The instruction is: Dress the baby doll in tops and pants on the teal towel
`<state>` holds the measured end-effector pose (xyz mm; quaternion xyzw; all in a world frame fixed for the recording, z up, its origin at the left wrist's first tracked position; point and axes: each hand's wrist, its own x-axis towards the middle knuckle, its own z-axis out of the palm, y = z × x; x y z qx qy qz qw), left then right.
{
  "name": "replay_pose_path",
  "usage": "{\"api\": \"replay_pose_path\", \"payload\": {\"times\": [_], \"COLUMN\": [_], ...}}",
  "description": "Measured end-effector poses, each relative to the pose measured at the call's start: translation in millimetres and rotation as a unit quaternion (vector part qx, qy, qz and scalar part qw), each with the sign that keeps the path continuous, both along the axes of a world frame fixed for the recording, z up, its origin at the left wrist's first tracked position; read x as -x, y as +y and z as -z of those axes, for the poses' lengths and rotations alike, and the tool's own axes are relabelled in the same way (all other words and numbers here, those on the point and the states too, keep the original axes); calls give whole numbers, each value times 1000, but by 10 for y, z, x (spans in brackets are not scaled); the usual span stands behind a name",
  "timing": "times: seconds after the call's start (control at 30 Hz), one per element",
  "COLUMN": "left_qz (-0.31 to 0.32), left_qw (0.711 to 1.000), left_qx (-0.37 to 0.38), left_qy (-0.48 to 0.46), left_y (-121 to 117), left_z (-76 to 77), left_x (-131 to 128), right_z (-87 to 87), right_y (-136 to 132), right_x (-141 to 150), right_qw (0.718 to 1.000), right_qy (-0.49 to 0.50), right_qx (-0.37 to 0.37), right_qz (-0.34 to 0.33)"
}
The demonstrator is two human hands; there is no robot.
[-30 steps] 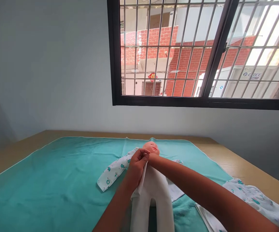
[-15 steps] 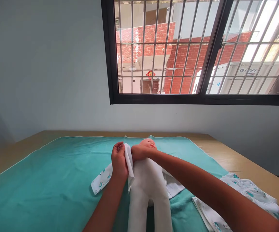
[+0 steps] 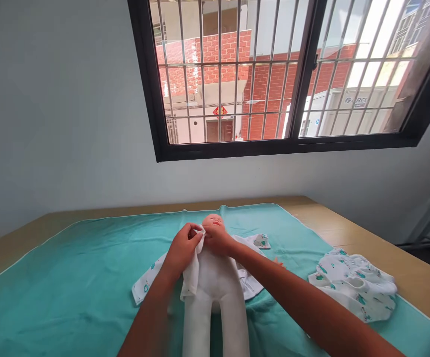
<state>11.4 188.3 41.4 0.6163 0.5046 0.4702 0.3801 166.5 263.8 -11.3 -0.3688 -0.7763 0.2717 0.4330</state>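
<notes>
A baby doll point(image 3: 215, 282) with a white cloth body lies on its back, its head point(image 3: 214, 219) away from me. Under and beside it spreads a white baby shirt point(image 3: 191, 280) with a green print, one sleeve out to the left and one to the right. My left hand point(image 3: 183, 246) pinches the shirt's edge at the doll's upper chest, on the left. Close by, my right hand point(image 3: 218, 240) has its fingers closed on the same edge near the doll's neck, crossing over the chest. The fingertips of my right hand are partly hidden.
Green cloth point(image 3: 88, 277) covers much of the wooden table point(image 3: 322, 223). White printed baby pants point(image 3: 356, 285) lie on the right, beyond my right forearm. A barred window point(image 3: 237, 148) is in the wall behind the table.
The view has shifted and tilted. My hands have come closer together at the doll's neck, drawing the shirt's left edge up over its chest. More of the right sleeve and the pants now shows.
</notes>
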Motion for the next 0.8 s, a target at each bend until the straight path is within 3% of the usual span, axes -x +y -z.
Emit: {"api": "replay_pose_path", "payload": {"times": [0.07,0.2,0.33,0.43,0.5,0.63,0.7,0.8], "left_qz": [-10,-33,38,153,192,107,98,154], "left_qw": [994,952,905,889,890,903,881,802], "left_qx": [-12,-52,-25,20,41,-17,-89,-174], "left_qy": [112,298,423,432,411,417,454,550], "left_y": [-57,-274,-511,-624,-648,-553,-429,-181], "left_z": [-58,-107,-67,-64,-88,-90,-5,244], "left_x": [-2,-234,-445,-451,-451,-692,-955,-1397], "right_z": [116,441,645,691,711,753,764,769], "right_y": [-87,-242,-347,-332,-285,-199,-181,-169], "right_x": [-299,-1020,-1510,-1676,-1743,-1811,-1817,-1812], "right_qw": [999,971,940,944,951,963,969,974], "right_qy": [11,-54,-154,-142,-116,-62,-23,60], "right_qx": [-23,-8,64,96,125,150,158,167], "right_qz": [43,232,298,282,259,216,189,143]}}
